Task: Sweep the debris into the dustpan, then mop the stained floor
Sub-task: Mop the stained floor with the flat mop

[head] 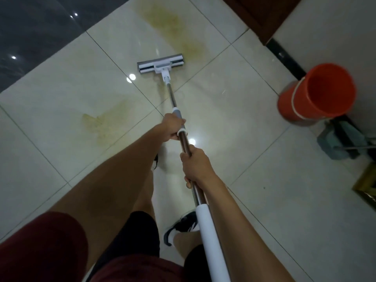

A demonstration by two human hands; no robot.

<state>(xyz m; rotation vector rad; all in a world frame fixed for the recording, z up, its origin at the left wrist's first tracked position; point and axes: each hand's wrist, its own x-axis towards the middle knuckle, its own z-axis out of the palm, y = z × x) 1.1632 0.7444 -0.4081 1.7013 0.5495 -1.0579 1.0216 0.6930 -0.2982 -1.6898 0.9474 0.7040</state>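
No debris in view so sweep looks done; mopping mid-way: left hand (172,127) and right hand (195,165) both wrapped round mop (160,64) pole, head on floor (244,123) at near end of far stain (173,27), left stain (105,123) untouched.

Mop handle (211,237) top cut off at bottom edge; left foot (156,161) (behind forearm) mostly hidden.

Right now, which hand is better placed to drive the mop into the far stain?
Left. The left hand grips the pole lower, nearer the mop head, which sits at the stain's near edge. The right hand grips higher, likely steering.
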